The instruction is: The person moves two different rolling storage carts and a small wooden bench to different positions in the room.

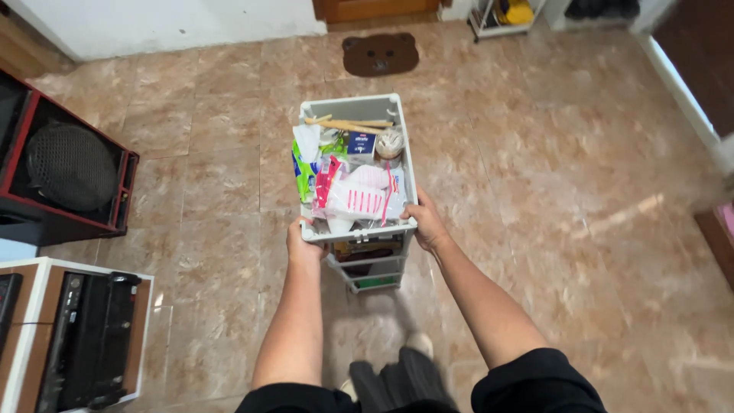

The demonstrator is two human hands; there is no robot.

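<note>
Nearest the lens are my own dark trouser legs and a light shoe at the bottom of the view, with both forearms running up from black sleeves. My left hand (304, 243) is clamped on the near left corner of the white plastic cart (359, 103), and my right hand (425, 223) wraps the near right corner — both holding the rim of the top tray, fingers curled over the edge. The cart stands dead ahead at twelve o'clock on the tan marble-patterned tile floor (573, 153), its long axis pointing straight away from me, so the grip is on the short near end and the two hands sit about equally close to it, the right a shade further forward. It is a tiered unit: lower shelves show stacked under the top tray, just beyond my shoe. The top tray is crammed — a white packet with pink stripes (365, 197) towards the near end, a green packet at its nine o'clock, a small blue box and a round lidded tub towards the far end, and wooden sticks (348, 124) lying crosswise at the far end. A black speaker (65, 168) stands at nine o'clock, and a brown bear-shaped mat (380, 53) lies beyond the cart by the door.
</note>
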